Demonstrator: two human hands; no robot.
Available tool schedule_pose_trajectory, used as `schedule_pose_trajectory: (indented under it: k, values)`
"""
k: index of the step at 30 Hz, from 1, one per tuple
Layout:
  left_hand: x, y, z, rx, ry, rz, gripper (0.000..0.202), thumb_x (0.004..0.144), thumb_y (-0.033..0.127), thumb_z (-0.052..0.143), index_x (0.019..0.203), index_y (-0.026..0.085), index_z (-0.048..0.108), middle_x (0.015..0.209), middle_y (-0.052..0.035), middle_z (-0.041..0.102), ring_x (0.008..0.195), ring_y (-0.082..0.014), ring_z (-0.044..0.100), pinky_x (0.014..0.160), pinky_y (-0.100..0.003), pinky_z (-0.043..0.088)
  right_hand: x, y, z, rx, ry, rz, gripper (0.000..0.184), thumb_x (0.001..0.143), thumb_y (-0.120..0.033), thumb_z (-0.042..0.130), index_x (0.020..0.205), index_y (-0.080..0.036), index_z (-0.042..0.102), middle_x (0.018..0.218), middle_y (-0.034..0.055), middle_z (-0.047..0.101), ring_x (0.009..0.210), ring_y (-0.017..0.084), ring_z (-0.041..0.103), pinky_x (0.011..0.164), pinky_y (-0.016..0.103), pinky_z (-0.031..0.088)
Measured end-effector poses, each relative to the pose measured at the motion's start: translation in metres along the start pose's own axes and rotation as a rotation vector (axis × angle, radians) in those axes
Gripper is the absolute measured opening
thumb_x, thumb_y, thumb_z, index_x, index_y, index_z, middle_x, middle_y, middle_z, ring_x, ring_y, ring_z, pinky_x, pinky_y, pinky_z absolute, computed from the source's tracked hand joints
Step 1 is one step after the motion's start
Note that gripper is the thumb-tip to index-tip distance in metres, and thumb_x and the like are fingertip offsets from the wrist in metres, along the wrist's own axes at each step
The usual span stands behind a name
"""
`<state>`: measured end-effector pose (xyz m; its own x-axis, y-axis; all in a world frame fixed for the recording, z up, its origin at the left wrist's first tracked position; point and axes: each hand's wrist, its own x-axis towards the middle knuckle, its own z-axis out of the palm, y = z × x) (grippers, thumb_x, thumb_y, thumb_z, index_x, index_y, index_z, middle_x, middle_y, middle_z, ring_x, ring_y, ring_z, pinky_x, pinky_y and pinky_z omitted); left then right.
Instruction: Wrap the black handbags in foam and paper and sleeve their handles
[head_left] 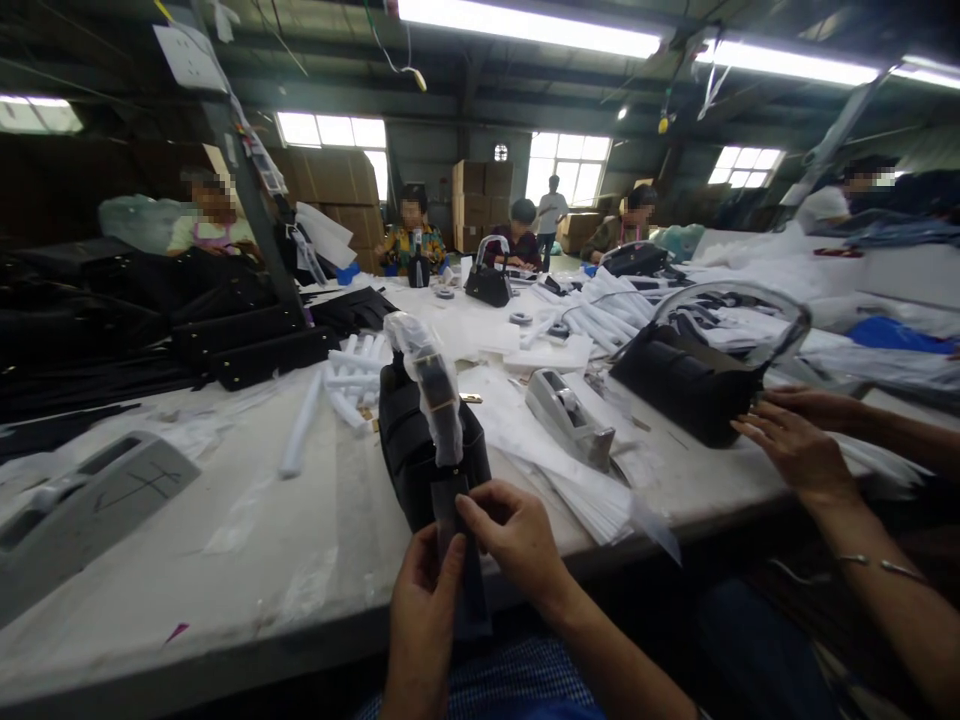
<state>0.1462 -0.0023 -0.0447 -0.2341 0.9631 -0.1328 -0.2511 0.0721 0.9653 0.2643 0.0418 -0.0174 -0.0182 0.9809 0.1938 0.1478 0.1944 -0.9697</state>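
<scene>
Through my camera, the white worktable point(247, 560) spans the lower left and centre. A black handbag point(403, 440) sits on it, mid-frame. Below centre, I have the right hand point(517, 535) and left hand point(424, 595) pinched nearly closed, thumbs against fingers, on a translucent strip point(447, 505) at the handbag's near end.

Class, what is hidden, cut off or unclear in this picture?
Head view: part of the dark strip, covered by the left hand and right hand.
Head view: far side of the near black bag, hidden by its own body.
Head view: one end of the leftmost dispenser, cut off by the left edge.
Head view: any print on cartons, too small.
</scene>
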Motion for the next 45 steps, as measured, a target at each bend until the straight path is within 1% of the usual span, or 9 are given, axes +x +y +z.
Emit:
schedule_pose_trajectory:
  k: [9, 15, 20, 23, 28, 32, 36, 41, 45]
  values:
    - [0.007, -0.014, -0.024, 0.133, 0.135, -0.102, 0.060, 0.068, 0.061, 0.078, 0.113, 0.022, 0.068, 0.100, -0.0041, 0.075, 0.096, -0.0254, 0.070, 0.076, -0.028, 0.055, 0.000, -0.008, 0.012, 0.193, -0.106, 0.166, 0.031, 0.080, -0.046, 0.073, 0.082, -0.015, 0.071, 0.059, 0.0003, 0.063, 0.042, 0.012, 0.059, 0.037, 0.017, 0.043]
    - [0.003, -0.002, -0.026, 0.178, 0.135, 0.009, 0.055, 0.069, 0.060, 0.078, 0.108, 0.022, 0.072, 0.095, -0.0041, 0.077, 0.092, -0.0244, 0.071, 0.077, -0.028, 0.055, 0.001, -0.012, 0.019, 0.168, -0.068, 0.105, 0.033, 0.083, -0.045, 0.070, 0.070, -0.015, 0.067, 0.051, -0.0006, 0.060, 0.038, 0.011, 0.056, 0.035, 0.015, 0.039]
    - [0.008, -0.001, -0.034, 0.481, 0.102, 0.542, 0.028, 0.083, 0.048, 0.070, 0.096, 0.024, 0.076, 0.096, -0.0042, 0.075, 0.085, -0.0218, 0.071, 0.077, -0.029, 0.057, 0.001, -0.008, 0.024, 0.259, -0.043, 0.132, 0.039, 0.081, -0.050, 0.072, 0.064, -0.016, 0.061, 0.044, -0.0008, 0.058, 0.035, 0.011, 0.053, 0.035, 0.018, 0.039]
    - [0.010, -0.006, -0.042, 0.744, 0.095, 0.878, 0.024, 0.095, 0.039, 0.057, 0.107, 0.027, 0.074, 0.104, -0.0035, 0.072, 0.092, -0.0178, 0.071, 0.082, -0.024, 0.056, -0.003, -0.006, 0.024, 0.269, -0.050, 0.109, 0.041, 0.084, -0.053, 0.069, 0.066, -0.016, 0.062, 0.044, -0.0003, 0.059, 0.037, 0.012, 0.055, 0.040, 0.019, 0.043]
    - [0.005, -0.002, -0.039, 1.042, 0.120, 1.140, 0.028, 0.100, 0.023, 0.049, 0.118, 0.017, 0.069, 0.107, -0.0071, 0.073, 0.090, -0.0159, 0.073, 0.074, -0.018, 0.056, -0.010, -0.006, 0.023, 0.163, -0.066, 0.022, 0.036, 0.086, -0.050, 0.068, 0.074, -0.017, 0.064, 0.057, 0.0016, 0.065, 0.049, 0.015, 0.063, 0.048, 0.023, 0.048]
    - [-0.008, 0.002, -0.034, 1.009, 0.104, 1.228, 0.029, 0.096, 0.014, 0.052, 0.120, 0.016, 0.069, 0.106, -0.0080, 0.074, 0.093, -0.0165, 0.073, 0.080, -0.018, 0.056, -0.006, -0.006, 0.022, 0.146, -0.039, 0.042, 0.035, 0.087, -0.046, 0.067, 0.069, -0.017, 0.062, 0.053, -0.0007, 0.061, 0.045, 0.013, 0.058, 0.044, 0.021, 0.043]
    - [-0.037, 0.001, -0.043, 0.742, -0.044, 0.987, 0.025, 0.092, 0.026, 0.061, 0.113, 0.026, 0.074, 0.106, -0.0055, 0.077, 0.090, -0.0202, 0.075, 0.079, -0.024, 0.059, 0.002, -0.004, 0.017, 0.339, -0.082, 0.154, 0.037, 0.082, -0.049, 0.070, 0.068, -0.016, 0.062, 0.047, -0.0027, 0.058, 0.041, 0.011, 0.052, 0.043, 0.020, 0.043]
    - [-0.038, 0.023, -0.057, 0.491, 0.242, 0.413, 0.034, 0.086, 0.049, 0.065, 0.108, 0.024, 0.074, 0.085, -0.0048, 0.076, 0.062, -0.0181, 0.065, 0.064, -0.027, 0.054, 0.004, -0.002, 0.014, 0.409, -0.113, 0.187, 0.039, 0.078, -0.051, 0.074, 0.067, -0.015, 0.065, 0.049, -0.0017, 0.059, 0.042, 0.010, 0.053, 0.044, 0.019, 0.043]
    - [-0.013, 0.034, -0.043, 0.221, -0.109, 0.030, 0.049, 0.084, 0.060, 0.063, 0.106, 0.017, 0.073, 0.089, -0.0085, 0.072, 0.075, -0.0203, 0.065, 0.070, -0.030, 0.054, 0.002, -0.006, 0.017, 0.367, -0.134, 0.155, 0.040, 0.078, -0.053, 0.073, 0.068, -0.015, 0.067, 0.052, -0.0014, 0.059, 0.044, 0.010, 0.052, 0.043, 0.020, 0.041]
